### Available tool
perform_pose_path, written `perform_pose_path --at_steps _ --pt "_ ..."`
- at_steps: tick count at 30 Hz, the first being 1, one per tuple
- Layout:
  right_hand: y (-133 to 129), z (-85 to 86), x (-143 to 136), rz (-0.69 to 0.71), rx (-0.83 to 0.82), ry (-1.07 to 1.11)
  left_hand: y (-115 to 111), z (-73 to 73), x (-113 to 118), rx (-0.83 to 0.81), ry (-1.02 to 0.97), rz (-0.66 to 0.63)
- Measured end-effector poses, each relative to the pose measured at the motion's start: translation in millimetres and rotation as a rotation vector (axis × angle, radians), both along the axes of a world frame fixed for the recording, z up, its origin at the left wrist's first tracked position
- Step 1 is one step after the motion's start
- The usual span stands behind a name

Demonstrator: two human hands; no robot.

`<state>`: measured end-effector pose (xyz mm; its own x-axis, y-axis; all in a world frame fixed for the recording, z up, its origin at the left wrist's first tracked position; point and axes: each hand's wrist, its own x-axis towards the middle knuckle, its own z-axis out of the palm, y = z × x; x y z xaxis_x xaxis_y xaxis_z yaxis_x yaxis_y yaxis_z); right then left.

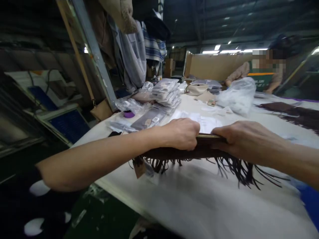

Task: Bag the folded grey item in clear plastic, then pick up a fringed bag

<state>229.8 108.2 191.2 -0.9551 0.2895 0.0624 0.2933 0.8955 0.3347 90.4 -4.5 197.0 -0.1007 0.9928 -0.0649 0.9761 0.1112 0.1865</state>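
Note:
A dark brown fringed scarf [171, 153] is held up just above the white table, folded, its tassels hanging down toward me. My left hand [183, 133] is closed in a fist on its upper edge. To the right, my right hand [238, 136] pinches the same edge, thumb on top and fingers below. Between the hands a thin, stiff-looking, lighter edge [205, 135] runs along the top; I cannot tell whether it is a board or a trim. A brown hang tag [139, 167] dangles from the scarf's left end, beside a bit of clear plastic.
Bagged flat goods [165, 91] are stacked at the table's back left, near a purple tape roll [128, 114]. White papers [199, 121] lie beyond my hands. A clear plastic bag [236, 96] and dark fringed cloth [294, 111] are at right. A co-worker [264, 78] stands across the table [199, 196].

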Motion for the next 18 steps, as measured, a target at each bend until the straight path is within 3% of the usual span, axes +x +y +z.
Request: perform_pose_path --at_steps 2,5,8,10,12,15,18 --pt "5 -11.3 -2 -0.079 -0.054 -0.014 2 -3.0 3 0.045 0.041 -0.074" --pt "12 -16.2 3 -0.034 -0.095 0.158 3 -3.0 0 0.154 0.093 -0.145" --pt "13 -14.8 10 0.013 0.007 0.366 1 -5.5 -12 0.268 0.176 -0.170" --pt "6 -20.9 16 -0.035 0.007 0.393 -5 -16.6 -26 0.282 0.211 -0.151" --pt "-8 -36.5 20 -0.124 -0.150 0.288 -15 -35.2 -41 0.210 0.214 -0.104" --pt "-41 -67.9 22 -0.161 -0.580 0.092 -41 -59.3 -58 -0.002 0.196 -0.064" --pt "-73 -81.8 18 -0.056 -1.010 -0.015 -76 -52.2 -66 -0.205 0.143 -0.111"
